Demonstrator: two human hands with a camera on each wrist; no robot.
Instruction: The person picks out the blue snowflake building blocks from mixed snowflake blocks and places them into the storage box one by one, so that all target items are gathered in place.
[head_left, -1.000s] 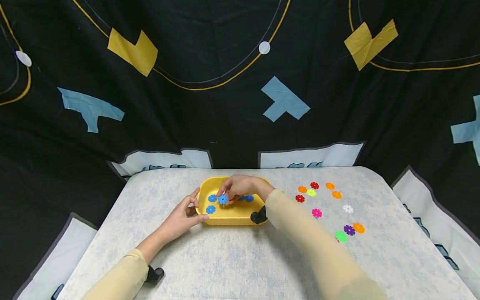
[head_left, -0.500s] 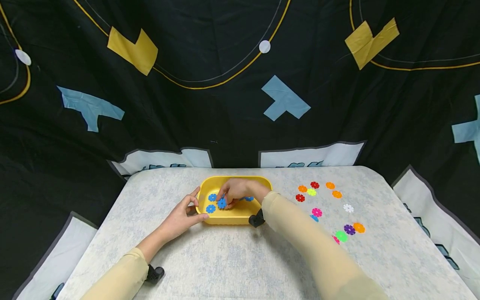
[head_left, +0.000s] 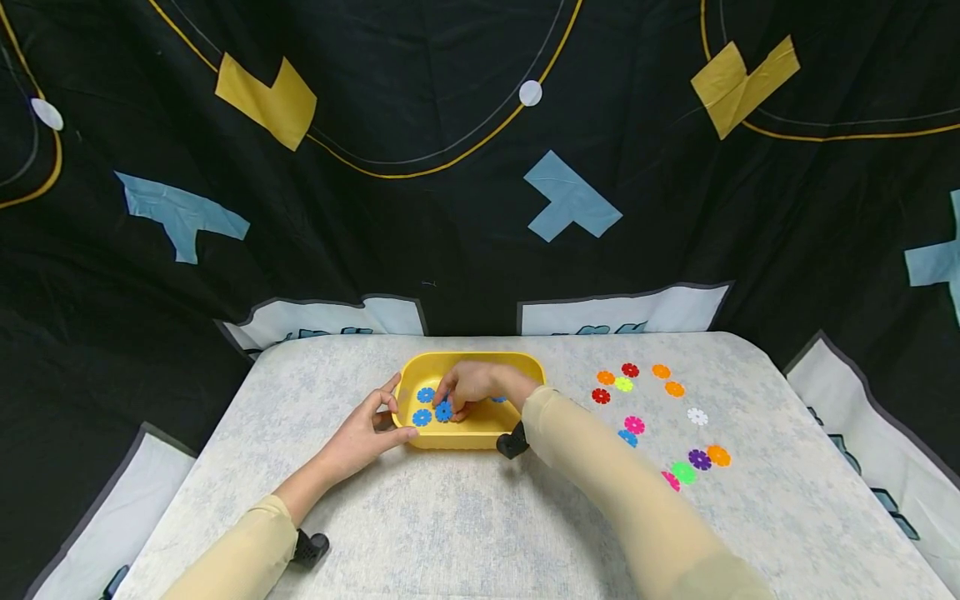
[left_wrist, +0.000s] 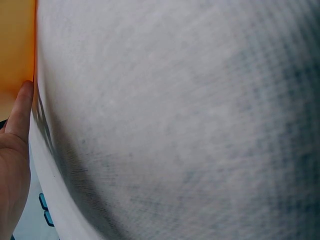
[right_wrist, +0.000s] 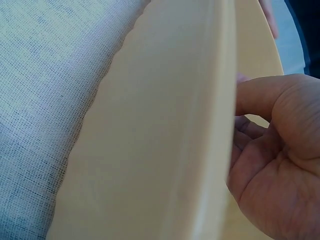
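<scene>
A shallow yellow plastic tub (head_left: 457,442) stands on the table, with several blue flower-shaped discs (head_left: 422,417) lying in its left part. My left hand (head_left: 362,431) holds the tub's left end, thumb at the near rim and fingers along the side. Inside the tub, my right hand (head_left: 476,382) pinches one blue disc (head_left: 443,411) low over the floor, close beside the others. Another blue disc (head_left: 499,398) shows partly behind the right wrist. In the right wrist view, the tub's wall (right_wrist: 145,125) hides the fingertips of the right hand (right_wrist: 285,150).
Loose flower discs lie on the table right of the tub: red (head_left: 630,370), orange (head_left: 661,371), yellow (head_left: 623,383), white (head_left: 697,416), pink (head_left: 634,425), purple (head_left: 700,459) and green (head_left: 683,472). The right sleeve (head_left: 615,483) passes close beside them. A black cloth (head_left: 420,233) hangs behind the table.
My right hand has lowered the blue disc toward the tub's floor and shifted slightly toward me. The left hand and tub have stayed in place.
</scene>
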